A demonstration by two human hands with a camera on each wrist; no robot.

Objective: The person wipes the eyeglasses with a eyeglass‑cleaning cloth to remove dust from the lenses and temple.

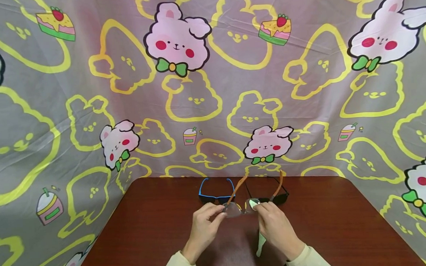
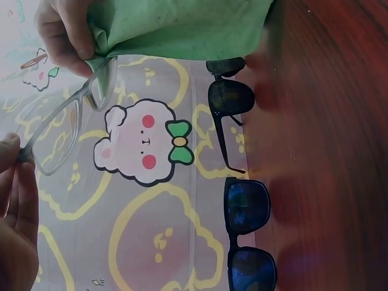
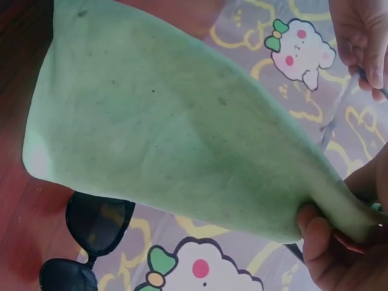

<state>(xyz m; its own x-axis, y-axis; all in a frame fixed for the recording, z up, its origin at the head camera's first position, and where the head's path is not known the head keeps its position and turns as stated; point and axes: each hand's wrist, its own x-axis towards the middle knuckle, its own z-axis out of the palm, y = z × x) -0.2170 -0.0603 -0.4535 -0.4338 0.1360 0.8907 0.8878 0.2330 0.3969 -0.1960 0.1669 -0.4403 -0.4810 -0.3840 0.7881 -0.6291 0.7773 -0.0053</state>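
My left hand (image 1: 204,224) pinches a pair of eyeglasses (image 1: 233,210) at one end of the frame, near the hinge. They have clear lenses, a thin greyish frame and brown temples that point away from me. My right hand (image 1: 276,227) pinches a pale green cloth (image 3: 151,121) against the other lens. In the left wrist view, the cloth (image 2: 182,30) is bunched at the fingertips and covers part of that lens (image 2: 103,85). The rest of it hangs loose below my right hand. Both hands hold the eyeglasses above the table.
On the brown table (image 1: 149,231), toward its far edge, lie blue-framed sunglasses (image 1: 217,198) with dark lenses. Black sunglasses (image 1: 281,198) lie to their right, partly hidden behind the eyeglasses and right hand. A patterned curtain (image 1: 197,90) with cartoon rabbits surrounds the table's back and sides.
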